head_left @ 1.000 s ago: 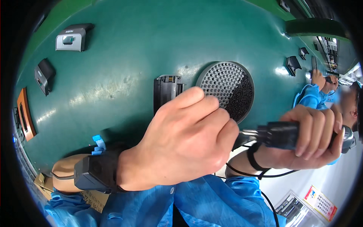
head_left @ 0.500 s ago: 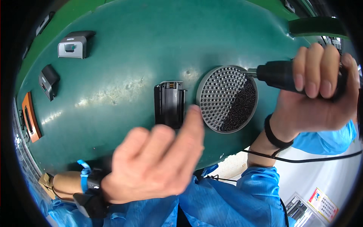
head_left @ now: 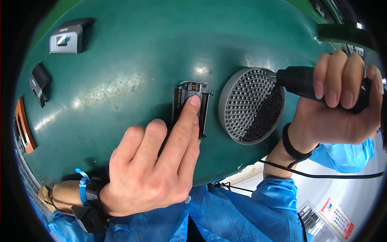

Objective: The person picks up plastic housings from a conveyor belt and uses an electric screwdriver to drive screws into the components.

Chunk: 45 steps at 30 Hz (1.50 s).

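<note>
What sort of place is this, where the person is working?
Probably a small-parts assembly workshop: the right hand holds a black driver-like tool at a round grey tray of dark pieces, perhaps screws, and black-and-grey casings stand on the green worktop.

Below and right of the round grey tray (head_left: 223, 105), a white sign (head_left: 338, 218) edged in red and yellow bears rows of small dark characters, too small to read; well left of the tray and above it, a grey-and-black housing (head_left: 66, 38) carries short pale lettering; left of the tray, a darker housing (head_left: 39, 84) shows a blurred pale mark.
</note>
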{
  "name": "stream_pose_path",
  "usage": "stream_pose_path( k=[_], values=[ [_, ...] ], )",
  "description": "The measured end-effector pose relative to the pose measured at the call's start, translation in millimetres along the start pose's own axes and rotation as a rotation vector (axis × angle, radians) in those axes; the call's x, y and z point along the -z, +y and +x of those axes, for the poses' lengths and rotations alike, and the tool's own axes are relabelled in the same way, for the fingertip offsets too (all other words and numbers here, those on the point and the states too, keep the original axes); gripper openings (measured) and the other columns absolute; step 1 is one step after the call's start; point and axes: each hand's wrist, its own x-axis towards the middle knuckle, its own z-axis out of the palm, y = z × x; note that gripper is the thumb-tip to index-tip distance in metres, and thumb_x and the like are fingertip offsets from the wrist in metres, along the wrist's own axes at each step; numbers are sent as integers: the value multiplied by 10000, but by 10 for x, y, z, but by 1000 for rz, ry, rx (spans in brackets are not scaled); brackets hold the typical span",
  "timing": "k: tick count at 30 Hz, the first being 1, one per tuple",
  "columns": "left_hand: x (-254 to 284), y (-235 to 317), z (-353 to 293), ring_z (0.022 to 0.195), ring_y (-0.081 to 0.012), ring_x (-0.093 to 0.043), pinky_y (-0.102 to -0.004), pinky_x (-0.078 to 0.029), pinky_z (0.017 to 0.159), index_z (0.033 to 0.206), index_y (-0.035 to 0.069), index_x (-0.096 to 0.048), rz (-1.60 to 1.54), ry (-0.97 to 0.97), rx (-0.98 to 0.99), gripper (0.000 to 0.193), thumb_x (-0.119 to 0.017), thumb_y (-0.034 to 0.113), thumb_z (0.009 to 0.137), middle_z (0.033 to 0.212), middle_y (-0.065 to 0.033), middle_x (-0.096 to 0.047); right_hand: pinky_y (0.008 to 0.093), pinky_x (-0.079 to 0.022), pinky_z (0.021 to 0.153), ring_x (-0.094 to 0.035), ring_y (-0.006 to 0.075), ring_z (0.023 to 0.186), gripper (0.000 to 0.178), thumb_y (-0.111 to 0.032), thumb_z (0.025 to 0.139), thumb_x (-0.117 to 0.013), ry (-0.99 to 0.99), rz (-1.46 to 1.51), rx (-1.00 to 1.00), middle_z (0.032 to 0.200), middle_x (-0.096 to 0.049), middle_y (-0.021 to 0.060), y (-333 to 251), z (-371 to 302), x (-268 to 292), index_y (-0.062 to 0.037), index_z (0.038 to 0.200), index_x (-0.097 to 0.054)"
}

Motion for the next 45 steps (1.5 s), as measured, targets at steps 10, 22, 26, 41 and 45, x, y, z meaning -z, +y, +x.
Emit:
stream_pose_path(
  k=[10, 22, 26, 41, 45],
  values=[
    [-91, -13, -20, 923, -314, -652, -366, -533, 700, 1002, -111, -696, -64, 57, -33, 317, -715, 93, 761, 1214, -231, -677, 318, -366, 429, -395, 135, 466, 413, -285, 1022, -305, 65, 13, -62, 618, -427, 7, -65, -23, -157, -96, 1144, -651],
    [-8, 3, -29, 943, -318, -664, -389, -567, 835, 947, -103, -715, -47, 6, -10, 287, -675, 58, 713, 1161, -222, -687, 278, -397, 527, -435, 105, 535, 355, -274, 1007, -378, 179, 187, -108, 613, -450, -7, -371, 177, -383, -103, 715, -484],
    [-27, 25, 12, 970, -322, -673, -391, -571, 868, 946, -90, -721, -43, 9, -31, 302, -662, 85, 707, 1161, -218, -692, 283, -398, 523, -435, 110, 534, 338, -272, 1006, -375, 143, 174, -78, 614, -451, -4, -187, 44, -618, -95, 743, -493],
    [-32, 22, -30, 996, -325, -673, -389, -570, 896, 919, -85, -727, -3, -8, -58, 313, -623, 125, 713, 1160, -220, -702, 304, -400, 510, -434, 128, 531, 301, -268, 1002, -362, 128, 148, -76, 617, -453, 5, 57, -12, -743, -67, 848, -525],
    [-49, 23, -39, 992, -322, -675, -379, -570, 892, 920, -86, -728, 3, 1, -63, 311, -623, 127, 719, 1152, -215, -707, 310, -401, 507, -433, 132, 530, 299, -266, 1001, -359, 126, 148, -77, 618, -454, 8, 80, -23, -767, -60, 876, -534]
  ],
)
